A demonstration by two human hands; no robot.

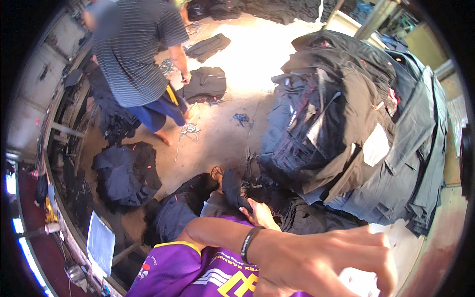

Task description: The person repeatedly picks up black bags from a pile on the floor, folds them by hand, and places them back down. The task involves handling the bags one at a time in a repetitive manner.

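Observation:
My left hand reaches across in front of me to the lower right, a black band on its wrist. Its fingers are bent but apart, above a white sheet-like surface; nothing shows held in them, though the lowest parts are cut off. Beyond that forearm, my right hand is closed at the edge of dark cloth beside my bare foot. Its own forearm is hidden behind the left one. Dark garment pieces lie just right of it.
A tall heap of dark garment pieces fills the right side. Round dark bundles lie at the left and farther off. At the upper left another person in a striped shirt bends over. Scraps lie on the floor.

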